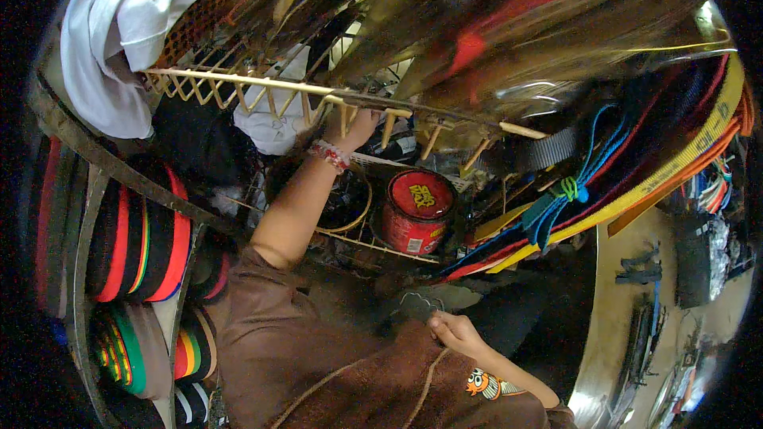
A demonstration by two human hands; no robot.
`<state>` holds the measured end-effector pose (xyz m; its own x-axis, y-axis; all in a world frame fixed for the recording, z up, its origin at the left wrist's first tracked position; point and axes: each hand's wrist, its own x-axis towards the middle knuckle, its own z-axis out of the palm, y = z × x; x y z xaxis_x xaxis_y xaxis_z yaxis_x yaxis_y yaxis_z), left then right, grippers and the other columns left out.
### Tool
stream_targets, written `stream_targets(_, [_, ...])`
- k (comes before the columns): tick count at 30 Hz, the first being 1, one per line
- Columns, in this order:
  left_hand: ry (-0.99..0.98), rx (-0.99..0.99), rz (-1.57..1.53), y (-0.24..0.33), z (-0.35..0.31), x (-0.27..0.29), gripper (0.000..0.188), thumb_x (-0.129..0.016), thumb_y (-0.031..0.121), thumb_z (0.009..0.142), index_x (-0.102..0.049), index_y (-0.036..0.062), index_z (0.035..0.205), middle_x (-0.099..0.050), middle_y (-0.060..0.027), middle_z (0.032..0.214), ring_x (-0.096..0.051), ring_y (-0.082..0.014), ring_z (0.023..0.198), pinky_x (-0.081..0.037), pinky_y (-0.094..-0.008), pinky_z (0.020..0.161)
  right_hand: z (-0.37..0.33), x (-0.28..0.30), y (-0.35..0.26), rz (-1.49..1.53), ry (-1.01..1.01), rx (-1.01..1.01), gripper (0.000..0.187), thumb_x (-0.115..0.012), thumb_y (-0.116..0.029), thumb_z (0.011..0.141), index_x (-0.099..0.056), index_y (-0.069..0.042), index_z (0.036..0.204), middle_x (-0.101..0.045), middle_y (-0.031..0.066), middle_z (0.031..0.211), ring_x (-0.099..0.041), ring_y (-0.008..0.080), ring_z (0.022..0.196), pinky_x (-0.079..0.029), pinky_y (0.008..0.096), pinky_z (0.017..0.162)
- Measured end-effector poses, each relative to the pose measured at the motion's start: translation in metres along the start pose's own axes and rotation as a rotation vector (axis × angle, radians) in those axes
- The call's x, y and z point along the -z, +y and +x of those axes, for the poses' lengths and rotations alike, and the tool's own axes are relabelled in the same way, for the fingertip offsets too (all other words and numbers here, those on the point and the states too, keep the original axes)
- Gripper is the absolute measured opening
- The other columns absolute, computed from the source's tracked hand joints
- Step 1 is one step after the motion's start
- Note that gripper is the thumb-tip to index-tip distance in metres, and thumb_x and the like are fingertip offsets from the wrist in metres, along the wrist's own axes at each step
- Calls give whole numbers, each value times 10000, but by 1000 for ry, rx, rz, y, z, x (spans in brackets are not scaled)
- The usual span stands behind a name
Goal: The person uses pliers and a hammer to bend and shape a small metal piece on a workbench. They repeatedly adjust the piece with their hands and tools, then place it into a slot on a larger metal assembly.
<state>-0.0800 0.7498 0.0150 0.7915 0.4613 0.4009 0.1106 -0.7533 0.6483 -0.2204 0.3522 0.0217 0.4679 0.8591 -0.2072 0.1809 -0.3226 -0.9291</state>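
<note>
My left hand, with a red-and-white beaded bracelet at the wrist, reaches up under a cream-coated wire rack. Its fingers are hidden behind the rack's rail and hooks, so what they touch does not show. Below that hand stands a round red tin with a red lid, on a lower wire shelf. Close to my body, my right hand is closed in a pinch on a thin bent metal wire, whose silvery curved outline sticks out past the fingertips.
Rolls of striped webbing fill a rack at the left. A white cloth hangs at the upper left. Bundled coloured straps, tied with blue and green cord, hang at the right. Plastic-wrapped goods hang overhead, partly blurred.
</note>
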Motion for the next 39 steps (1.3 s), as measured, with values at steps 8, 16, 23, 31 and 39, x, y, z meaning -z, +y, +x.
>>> stream_targets(8, [72, 83, 86, 1, 38, 35, 313, -580, 164, 821, -517, -5, 1077, -560, -219, 988, -550, -324, 935, -454, -410, 801, 3, 17, -8, 30, 52, -9, 325, -440, -351, 943, -514, -41, 879, -496, 147, 621, -533, 251, 542, -424, 360, 529])
stream_targets(16, [254, 131, 101, 1, 43, 45, 256, -603, 104, 796, -533, -2, 1019, -551, -184, 942, -548, -289, 879, -456, -377, 758, -19, 65, -19, -102, -1, 22, 254, -451, -286, 933, -485, -49, 848, -509, 192, 656, -541, 380, 607, -427, 408, 552])
stream_targets(23, [724, 2, 9, 14, 25, 110, 214, -623, 51, 774, -547, 0, 968, -542, -154, 901, -545, -259, 830, -457, -349, 721, -42, 73, -18, -42, 111, 44, 270, -461, -307, 924, -482, -48, 851, -504, 173, 654, -541, 323, 588, -424, 381, 555])
stream_targets(31, [1114, -461, 451, 21, -76, 176, 198, -714, 50, 743, -559, 23, 862, -572, -106, 861, -558, -222, 824, -457, -309, 709, -79, 34, -10, 242, 604, 197, 319, -433, -330, 928, -525, -31, 866, -513, 33, 707, -490, 130, 644, -427, 294, 585])
stream_targets(39, [739, -1140, 63, 175, -201, 146, 316, -691, -47, 745, -416, 5, 893, -547, -129, 839, -554, -212, 620, -503, -291, 530, -134, 41, -18, 355, 1184, 381, 928, -609, -199, 848, 124, -215, 1417, -421, 76, 994, -416, 97, 719, -392, 229, 632])
